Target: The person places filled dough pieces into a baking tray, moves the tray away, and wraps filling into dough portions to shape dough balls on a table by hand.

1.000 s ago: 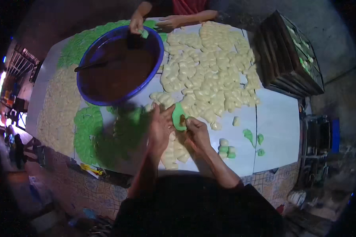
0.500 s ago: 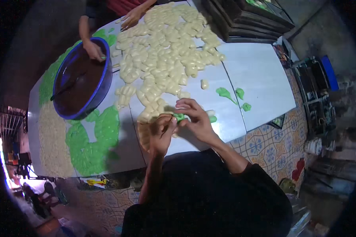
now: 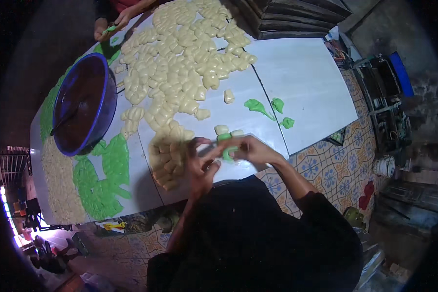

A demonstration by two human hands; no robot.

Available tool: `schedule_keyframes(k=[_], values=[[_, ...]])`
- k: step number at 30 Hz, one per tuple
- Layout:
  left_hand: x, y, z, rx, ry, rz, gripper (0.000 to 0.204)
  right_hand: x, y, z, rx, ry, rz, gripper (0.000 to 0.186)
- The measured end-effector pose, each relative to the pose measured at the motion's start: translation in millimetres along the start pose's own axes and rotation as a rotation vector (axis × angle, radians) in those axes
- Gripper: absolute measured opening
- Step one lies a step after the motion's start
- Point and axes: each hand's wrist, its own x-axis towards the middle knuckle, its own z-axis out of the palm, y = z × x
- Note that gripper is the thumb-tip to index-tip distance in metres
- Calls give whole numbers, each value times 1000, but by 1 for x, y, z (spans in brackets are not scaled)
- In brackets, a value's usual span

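Note:
My right hand [image 3: 252, 150] is over the near part of the table, with its fingers closed around a small green dough piece [image 3: 228, 154]. Close beside it, my left hand [image 3: 201, 168] has its fingers apart, blurred by motion, and nothing shows in it. Just beyond the right hand are two cream dough pieces [image 3: 221, 130] and another bit of green dough [image 3: 223, 137]. To the left of my left hand, a shaded cluster of cream dough pieces [image 3: 166, 163] lies on the table. Loose green dough scraps [image 3: 259, 106] lie farther right.
Many cream dough pieces [image 3: 180, 63] cover the table's far middle. A blue basin [image 3: 109, 97] of brown filling stands on the left, near green dough [image 3: 100, 190] and a pale crumbly strip [image 3: 58, 185]. Across the table, a co-worker's hands [image 3: 113, 27] hold green dough. Dark stacked trays [image 3: 297, 19] are at the back.
My hands, pinching green dough together before, have come apart, and the right has the green piece lower on the table. The co-worker's hand has left the basin. The view has shifted.

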Motion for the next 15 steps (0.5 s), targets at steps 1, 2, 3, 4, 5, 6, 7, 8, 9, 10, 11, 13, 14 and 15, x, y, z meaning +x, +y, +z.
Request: schedule_keyframes(k=[1,2,3,4,5,6,7,8,9,10,11,13,14,15], values=[[3,-11,-6,54,88,-4,56,11,10,-5,53,174,31,35],[6,-17,-7,108,178,-7,55,20,7,-18,-178,320,-70,30],[13,-10,-1,-91,239,-9,49,32,29,-24,7,421,23,26],[12,-13,-7,-85,256,-9,49,44,53,-40,-25,291,171,27],[11,-16,-19,-61,312,-58,48,51,68,-48,-14,259,89,27],[14,-15,-20,-43,359,-114,47,54,74,-54,-2,236,15,28],[7,-12,-18,-153,418,-4,38,51,82,-55,305,311,147,28],[1,-9,-21,-169,463,3,37,51,82,-51,301,286,152,28],[-5,-12,-26,-180,503,-7,36,52,83,-48,51,274,83,29],[-8,-19,-29,-194,519,-28,36,50,74,-49,-202,282,15,32],[-9,-26,-30,-206,530,-43,35,44,62,-57,-367,176,-8,36],[-20,-27,-36,-202,579,-51,33,63,45,-65,-555,163,-116,30],[-20,-30,-35,-210,575,-58,32,72,37,-73,-679,257,-229,29],[-20,-34,-34,-207,568,-67,31,76,25,-81,-832,274,-218,32]])
